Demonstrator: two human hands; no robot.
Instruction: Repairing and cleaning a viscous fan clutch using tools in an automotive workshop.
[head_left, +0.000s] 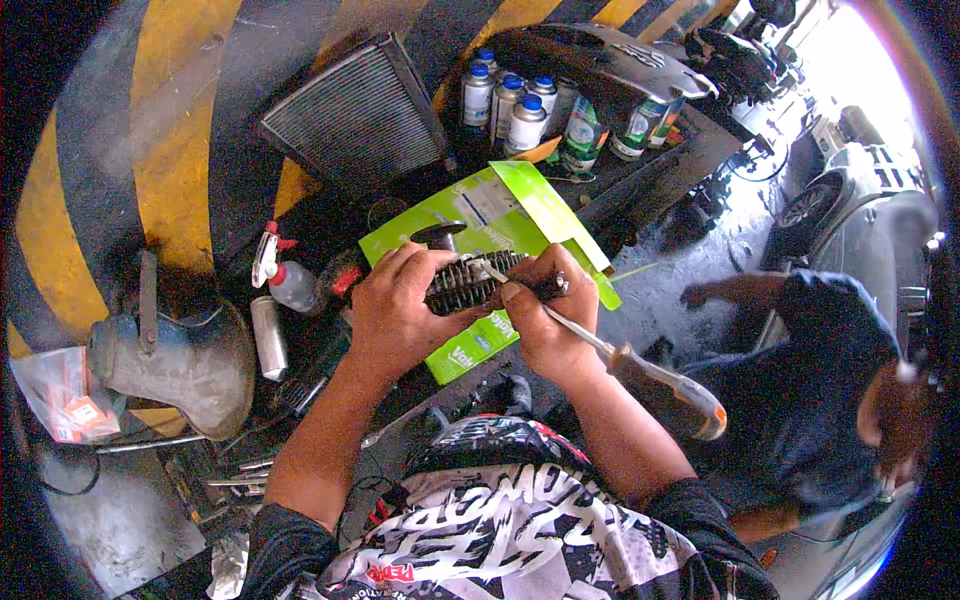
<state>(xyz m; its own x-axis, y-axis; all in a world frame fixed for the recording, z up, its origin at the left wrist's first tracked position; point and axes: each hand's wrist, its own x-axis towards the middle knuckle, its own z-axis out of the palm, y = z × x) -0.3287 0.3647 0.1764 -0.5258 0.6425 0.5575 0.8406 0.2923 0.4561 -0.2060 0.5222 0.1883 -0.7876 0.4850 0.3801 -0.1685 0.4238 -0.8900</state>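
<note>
Left hand [392,305]: fingers curled tight over the near end of a ribbed metal part [470,283], dark, greasy, with bright rows of ridges; the part sits between both hands, above a green cardboard box [520,205].

Right hand [545,310]: fingers closed around the steel shaft of a screwdriver [640,370], thumb pressing the part's far end; the tip meets the ridges, the orange-and-grey handle trails down to the right.

Green cardboard box: flat, glossy, one flap raised, contents hidden.

Radiator core [360,115]: rectangular, finely finned, leaning on the yellow-and-black striped wall.

Bottles [505,100]: grey cylinders with blue caps, clustered on a dark shelf.

Spray bottle [285,275]: clear, with a red-and-white trigger, just left of the hands.

Metal funnel-shaped housing [175,360]: dull grey, dented, lower left.

Another person's arm [735,290]: dark sleeve, to the right, well apart.

Room: crowded left; wet floor more open on the right.
</note>
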